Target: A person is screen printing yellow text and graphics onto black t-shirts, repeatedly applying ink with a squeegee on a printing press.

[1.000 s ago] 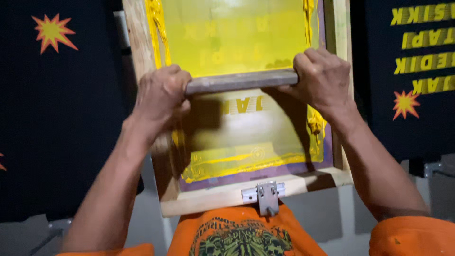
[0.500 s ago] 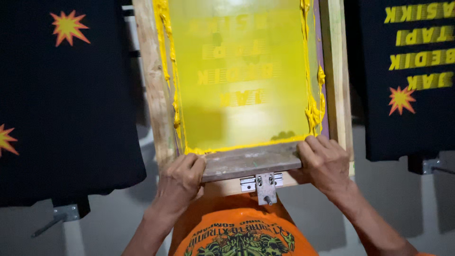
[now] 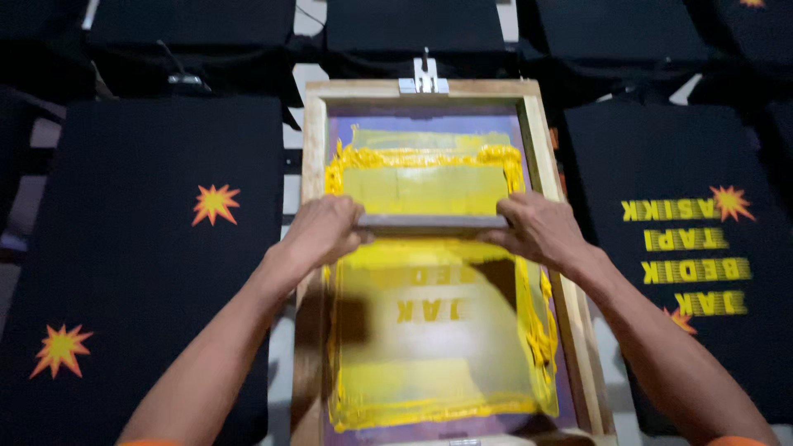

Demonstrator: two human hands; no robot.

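A wooden-framed printing screen (image 3: 315, 173) lies flat in front of me, its mesh coated with yellow ink (image 3: 429, 330). A grey squeegee (image 3: 431, 221) lies across the screen about a third of the way down from its far end. My left hand (image 3: 324, 231) grips its left end and my right hand (image 3: 535, 229) grips its right end. Mirrored lettering shows faintly in the mesh below the squeegee. Thick ridges of yellow ink line the edges of the print area.
A black garment (image 3: 157, 248) with orange starbursts lies on a board to the left. Another black garment (image 3: 686, 248) with yellow lettering and starbursts lies to the right. More dark boards (image 3: 413, 25) stand beyond. A metal hinge clamp (image 3: 424, 83) holds the frame's far end.
The squeegee, which was at the near end of the screen half a second ago, now sits far up the screen toward the hinge. The view has shifted forward over the frame.
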